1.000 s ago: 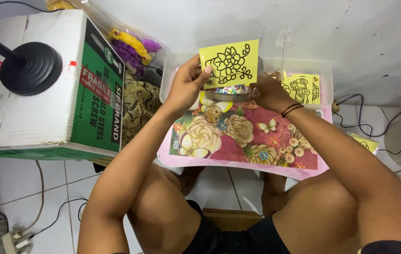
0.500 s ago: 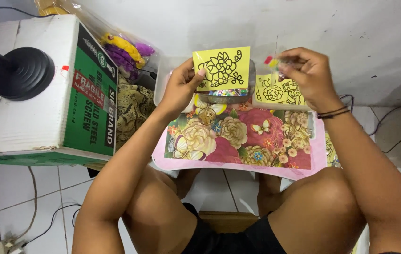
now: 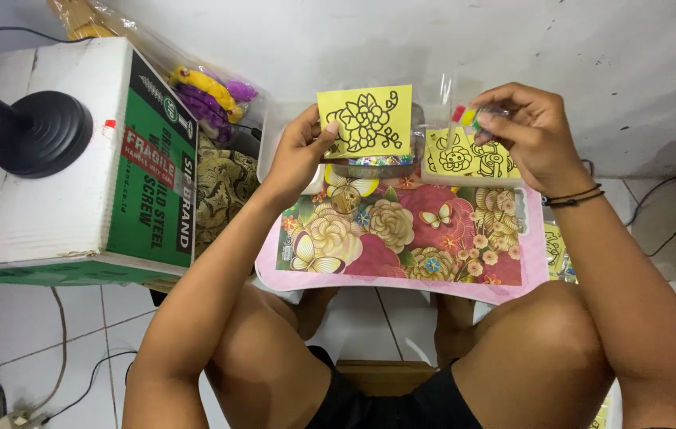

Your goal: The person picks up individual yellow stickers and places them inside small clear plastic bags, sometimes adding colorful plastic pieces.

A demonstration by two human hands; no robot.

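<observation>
— Floral mat [image 3: 401, 238], what's beyond it?
— Clear tub [image 3: 274, 131]; inside, yellow cards [image 3: 469, 155].
— Hands?
— Left hand [image 3: 302, 151] pinches a flower card [image 3: 365, 121] above the mat; right hand [image 3: 532, 135] grips small coloured tubes [image 3: 465, 116].

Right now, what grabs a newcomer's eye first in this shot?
The yellow card with a black flower outline, held up at centre by the left hand. Below it lies a bright floral mat across the lap. To the right, the right hand pinches a small clear packet of coloured bits above a second yellow card; a big green and white cardboard box stands at left.
</observation>
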